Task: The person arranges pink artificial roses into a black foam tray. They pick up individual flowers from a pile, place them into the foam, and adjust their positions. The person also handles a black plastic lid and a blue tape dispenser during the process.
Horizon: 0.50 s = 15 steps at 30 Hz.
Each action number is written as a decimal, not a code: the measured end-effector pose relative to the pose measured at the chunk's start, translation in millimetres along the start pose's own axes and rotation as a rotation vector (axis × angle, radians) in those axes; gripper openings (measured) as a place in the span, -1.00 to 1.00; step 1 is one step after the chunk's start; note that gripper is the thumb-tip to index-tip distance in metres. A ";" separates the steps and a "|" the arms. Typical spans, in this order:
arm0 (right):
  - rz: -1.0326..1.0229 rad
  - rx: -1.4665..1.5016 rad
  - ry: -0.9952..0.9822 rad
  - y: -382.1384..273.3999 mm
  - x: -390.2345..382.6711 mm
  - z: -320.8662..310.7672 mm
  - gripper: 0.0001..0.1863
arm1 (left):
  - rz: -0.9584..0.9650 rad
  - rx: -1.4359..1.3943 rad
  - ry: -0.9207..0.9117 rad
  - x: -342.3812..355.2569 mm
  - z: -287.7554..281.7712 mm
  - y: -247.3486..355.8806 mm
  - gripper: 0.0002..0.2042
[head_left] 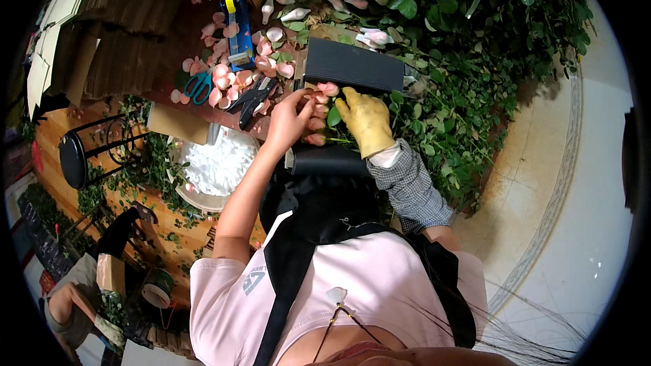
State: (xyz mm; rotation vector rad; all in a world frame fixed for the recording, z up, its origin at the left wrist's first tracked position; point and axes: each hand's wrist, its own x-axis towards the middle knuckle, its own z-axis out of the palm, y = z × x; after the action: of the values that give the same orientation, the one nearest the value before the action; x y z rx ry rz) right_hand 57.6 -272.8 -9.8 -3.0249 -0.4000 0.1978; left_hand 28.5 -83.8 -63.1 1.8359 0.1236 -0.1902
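Observation:
A row of pink roses (317, 122) lies between my two hands, in a gap between a black ribbed block (354, 65) and a black padded edge (328, 161). My left hand (290, 120), bare, comes from the left with its fingers bent and closed at the upper rose heads. From the right reaches my right hand (366, 122) in a yellow glove, under a checked sleeve (410, 183). Its fingers are stretched apart beside the roses, with nothing visible in them. A green leaf (334, 116) sticks up between the hands.
Loose petals (224, 76) surround a blue tape dispenser (239, 41), teal scissors (198, 88) and a black stapler-like tool (253, 103). Leafy stems (454, 115) pile up at right. Stacked cardboard (122, 61) stands left, above a tub of white pieces (220, 163). Another person (74, 305) works lower left.

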 end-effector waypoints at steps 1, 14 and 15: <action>0.009 0.043 -0.063 -4.0 3.4 -4.4 -0.72 | 0.014 0.025 0.012 0.8 1.6 9.6 -0.75; -0.152 0.111 0.072 0.2 -17.9 -6.3 -0.66 | 0.002 -0.104 0.045 4.5 17.4 16.0 -0.71; -0.129 0.125 0.101 -0.4 -20.5 -8.2 -0.66 | 0.032 -0.127 0.043 2.1 16.2 19.0 -0.73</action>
State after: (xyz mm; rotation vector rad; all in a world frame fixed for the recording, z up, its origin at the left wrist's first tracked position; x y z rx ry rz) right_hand 39.0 -278.4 0.7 -2.8598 -0.5494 0.0585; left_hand 32.9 -104.5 -49.8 1.7147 0.1336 -0.1181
